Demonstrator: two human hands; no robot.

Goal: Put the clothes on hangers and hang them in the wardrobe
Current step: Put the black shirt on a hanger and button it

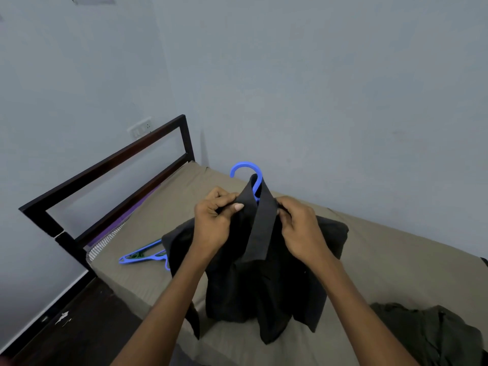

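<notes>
A black collared shirt (264, 281) hangs on a blue plastic hanger, held up above the bed. Only the hanger's hook (247, 169) shows, poking out above the collar. My left hand (216, 217) pinches the left side of the collar near the neck. My right hand (298, 225) pinches the shirt front on the right of the collar. The shirt's lower edge drapes down onto the mattress. The wardrobe is not in view.
Spare blue and green hangers (142, 256) lie on the bed's olive sheet (158, 207) at the left. A dark green garment (433, 331) is heaped at the lower right. A dark bed frame (105, 165) runs along the blue-grey wall.
</notes>
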